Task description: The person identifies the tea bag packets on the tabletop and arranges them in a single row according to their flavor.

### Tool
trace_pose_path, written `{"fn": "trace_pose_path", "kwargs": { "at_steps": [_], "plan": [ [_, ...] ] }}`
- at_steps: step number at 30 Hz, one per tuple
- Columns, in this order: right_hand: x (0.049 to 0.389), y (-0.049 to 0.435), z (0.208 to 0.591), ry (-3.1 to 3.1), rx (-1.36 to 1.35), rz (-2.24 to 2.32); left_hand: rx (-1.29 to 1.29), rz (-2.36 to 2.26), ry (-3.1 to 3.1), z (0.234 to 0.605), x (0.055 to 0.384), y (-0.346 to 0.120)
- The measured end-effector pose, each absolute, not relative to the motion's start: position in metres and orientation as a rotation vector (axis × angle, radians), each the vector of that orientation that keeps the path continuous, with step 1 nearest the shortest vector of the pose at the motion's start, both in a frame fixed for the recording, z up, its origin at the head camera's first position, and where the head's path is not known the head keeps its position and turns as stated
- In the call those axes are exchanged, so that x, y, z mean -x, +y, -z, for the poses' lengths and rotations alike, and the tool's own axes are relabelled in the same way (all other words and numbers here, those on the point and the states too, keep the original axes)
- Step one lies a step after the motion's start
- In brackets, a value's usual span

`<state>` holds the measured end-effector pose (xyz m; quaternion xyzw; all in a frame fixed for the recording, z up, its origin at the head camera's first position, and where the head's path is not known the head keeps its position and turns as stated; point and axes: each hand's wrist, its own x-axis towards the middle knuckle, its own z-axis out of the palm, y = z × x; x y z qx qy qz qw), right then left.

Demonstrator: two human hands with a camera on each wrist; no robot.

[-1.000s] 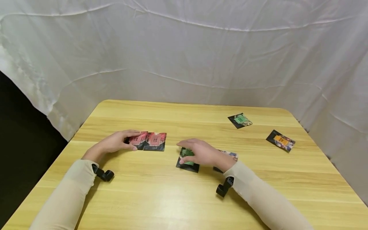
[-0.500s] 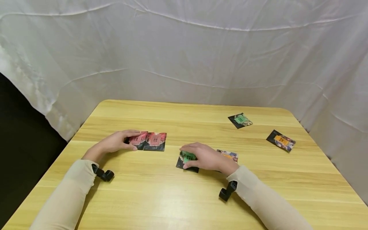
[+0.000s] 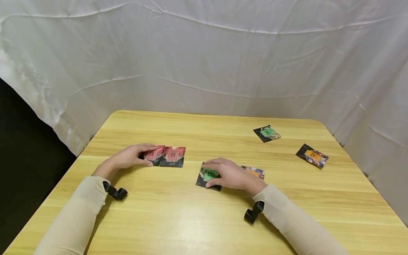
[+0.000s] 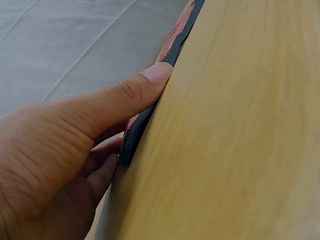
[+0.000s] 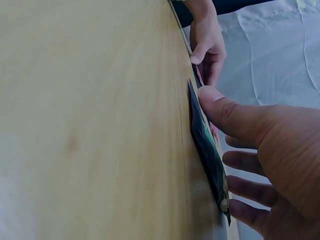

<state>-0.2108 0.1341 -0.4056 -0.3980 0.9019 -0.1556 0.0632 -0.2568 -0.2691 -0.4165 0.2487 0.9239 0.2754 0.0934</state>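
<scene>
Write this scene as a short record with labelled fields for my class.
surface: yellow wood-grain table
left hand: touches the left red-and-black rectangular packet of a side-by-side pair
right hand: thumb and fingers over a green-and-black rectangular packet
partly hidden by right hand: orange-labelled rectangular packet
toward far right: second green-and-black packet, second orange-labelled packet
backdrop: white draped cloth

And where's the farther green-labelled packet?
In the head view, the farther green-labelled packet lies right of centre near the table's far edge, left of the rightmost orange-labelled packet.
</scene>
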Motion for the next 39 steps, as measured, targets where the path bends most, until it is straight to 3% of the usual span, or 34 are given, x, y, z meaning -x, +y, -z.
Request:
{"fn": "trace_pose_path", "kwargs": {
  "at_steps": [39],
  "plan": [
    [0.2074, 0.1355, 0.4064, 2.749, 1.131, 0.501, -0.766, -0.826, 2.736, 0.4179, 0.2585, -0.2695]
  ]
}}
